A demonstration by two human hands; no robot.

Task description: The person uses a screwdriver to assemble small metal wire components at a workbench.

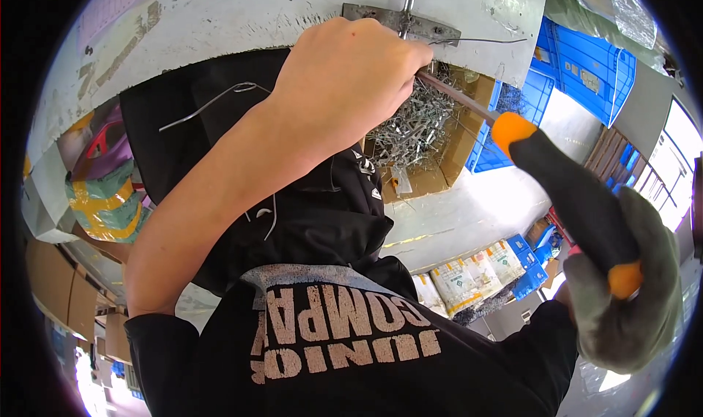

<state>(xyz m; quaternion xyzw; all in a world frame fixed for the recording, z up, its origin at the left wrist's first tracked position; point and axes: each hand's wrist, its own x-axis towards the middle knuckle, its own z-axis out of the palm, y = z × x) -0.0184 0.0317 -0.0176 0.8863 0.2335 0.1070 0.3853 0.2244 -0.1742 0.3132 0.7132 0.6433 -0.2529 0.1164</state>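
My bare left hand [351, 73] is closed at the table edge, in front of a flat metal plate with a rod rising from it. A thin metal wire [483, 41] sticks out to the right from its fingers. What lies inside the grip is hidden. In a grey glove, my right hand [630, 292] is wrapped round the black and orange handle of a screwdriver [564, 190]. The screwdriver's shaft points up and left, its tip reaching under my left fingers. A bent, looped wire [209, 108] shows over the black cloth left of my forearm.
Below the table edge stands a cardboard box [439, 179] full of small metal pieces. The worn white table [242, 14] spans the top, with the metal plate [359, 13] on its edge. Blue crates [586, 73] are at the right; a taped green bundle [106, 201] sits left.
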